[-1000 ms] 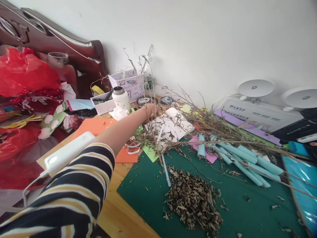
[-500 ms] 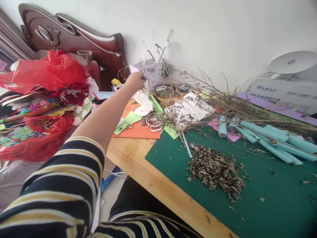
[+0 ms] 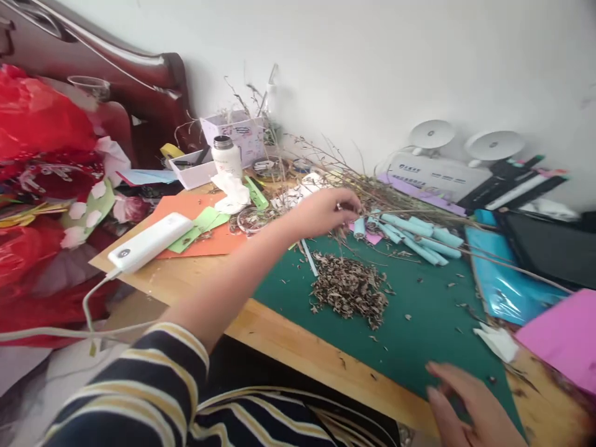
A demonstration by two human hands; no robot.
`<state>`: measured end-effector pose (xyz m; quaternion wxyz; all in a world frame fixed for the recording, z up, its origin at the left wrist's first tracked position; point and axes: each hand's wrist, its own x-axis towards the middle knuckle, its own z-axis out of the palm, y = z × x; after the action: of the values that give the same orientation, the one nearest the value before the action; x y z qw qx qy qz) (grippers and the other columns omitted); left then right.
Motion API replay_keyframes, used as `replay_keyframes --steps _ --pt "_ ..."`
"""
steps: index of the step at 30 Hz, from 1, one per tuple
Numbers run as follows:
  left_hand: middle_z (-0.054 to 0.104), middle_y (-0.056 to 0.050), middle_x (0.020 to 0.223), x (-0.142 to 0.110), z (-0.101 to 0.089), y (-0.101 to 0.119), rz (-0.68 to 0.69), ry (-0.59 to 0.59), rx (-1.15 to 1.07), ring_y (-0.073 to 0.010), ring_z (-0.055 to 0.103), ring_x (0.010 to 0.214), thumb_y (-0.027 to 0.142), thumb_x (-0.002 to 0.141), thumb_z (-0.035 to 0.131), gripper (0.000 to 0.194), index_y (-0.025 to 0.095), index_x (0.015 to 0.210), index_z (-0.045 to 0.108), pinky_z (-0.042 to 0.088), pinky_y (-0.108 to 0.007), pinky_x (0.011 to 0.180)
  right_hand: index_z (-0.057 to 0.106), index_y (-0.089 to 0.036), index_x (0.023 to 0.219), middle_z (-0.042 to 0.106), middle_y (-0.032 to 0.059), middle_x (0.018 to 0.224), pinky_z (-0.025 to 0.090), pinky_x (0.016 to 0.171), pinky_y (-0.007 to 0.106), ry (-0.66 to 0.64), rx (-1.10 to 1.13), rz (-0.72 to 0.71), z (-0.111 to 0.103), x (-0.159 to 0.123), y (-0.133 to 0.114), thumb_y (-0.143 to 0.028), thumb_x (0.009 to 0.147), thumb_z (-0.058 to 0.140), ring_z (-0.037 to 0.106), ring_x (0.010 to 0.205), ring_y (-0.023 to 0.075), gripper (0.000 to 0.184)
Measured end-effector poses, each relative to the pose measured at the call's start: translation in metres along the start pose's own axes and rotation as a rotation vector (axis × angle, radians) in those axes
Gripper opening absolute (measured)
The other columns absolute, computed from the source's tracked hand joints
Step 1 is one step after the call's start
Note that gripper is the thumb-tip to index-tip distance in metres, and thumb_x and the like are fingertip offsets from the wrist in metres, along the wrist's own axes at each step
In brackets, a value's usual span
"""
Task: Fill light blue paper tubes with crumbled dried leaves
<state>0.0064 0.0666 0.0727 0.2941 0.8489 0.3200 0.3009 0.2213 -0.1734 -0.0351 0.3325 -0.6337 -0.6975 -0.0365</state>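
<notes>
My left hand [image 3: 328, 214] reaches across the table, its fingers curled together, with dried leaves [image 3: 343, 233] showing just under the fingertips. Right below it, a heap of crumbled dried leaves [image 3: 351, 290] lies on the green cutting mat [image 3: 428, 323]. Light-blue paper rolls [image 3: 421, 239] are just to the right of that hand, with long dry stems [image 3: 395, 202] lying behind and across them. My right hand [image 3: 475, 406] is low at the mat's near right corner, thumb and forefinger apart; nothing shows between them.
A white bottle [image 3: 227, 158] and a pale box [image 3: 251, 136] stand at the back left. A white power bank [image 3: 149, 242] with a cable lies near the left table edge. At right are a blue packet [image 3: 507, 279], a pink sheet [image 3: 563, 341] and a white router [image 3: 433, 174].
My left hand has moved right, from in front of the pale box to above the leaf heap. My right hand has come into view at lower right. The view has turned right.
</notes>
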Motion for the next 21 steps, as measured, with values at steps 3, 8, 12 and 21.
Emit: replay_keyframes --steps 3,8,12,21 --pt "0.056 -0.001 0.072 -0.009 0.051 -0.004 -0.049 -0.023 -0.238 -0.0088 0.049 0.06 0.023 0.074 0.053 0.008 0.018 0.079 0.056 0.04 -0.024 0.057 0.051 -0.02 0.1 0.06 0.0059 0.081 0.045 0.049 0.024 -0.073 -0.015 -0.085 0.005 0.058 -0.018 -0.035 0.08 0.044 0.054 0.057 0.013 0.026" --pt "0.05 0.001 0.067 -0.022 0.073 -0.018 -0.175 0.127 -0.53 -0.0079 0.045 0.056 0.03 0.074 0.053 0.015 0.018 0.082 0.052 0.037 -0.021 0.051 0.052 -0.019 0.103 0.062 0.0041 0.086 0.041 0.044 0.022 -0.216 -0.024 -0.032 0.032 0.133 -0.035 -0.04 0.076 0.049 0.053 0.057 0.012 0.034" --pt "0.048 0.001 0.069 -0.026 0.068 -0.027 -0.178 0.187 -0.639 -0.0076 0.046 0.058 0.028 0.072 0.054 0.014 0.016 0.079 0.049 0.038 -0.02 0.054 0.056 -0.02 0.089 0.063 0.0015 0.078 0.038 0.044 0.022 -0.221 0.066 -0.026 0.048 0.148 -0.037 -0.036 0.075 0.051 0.051 0.051 0.0109 0.022" --pt "0.049 0.004 0.067 -0.027 0.076 -0.031 -0.29 0.285 -0.861 -0.0062 0.05 0.052 0.035 0.063 0.063 0.029 0.016 0.079 0.048 0.043 -0.021 0.054 0.057 -0.019 0.07 0.059 -0.0001 0.061 0.038 0.05 0.023 -0.107 0.125 -0.158 0.053 0.133 -0.02 -0.022 0.079 0.046 0.051 0.054 0.0116 0.015"
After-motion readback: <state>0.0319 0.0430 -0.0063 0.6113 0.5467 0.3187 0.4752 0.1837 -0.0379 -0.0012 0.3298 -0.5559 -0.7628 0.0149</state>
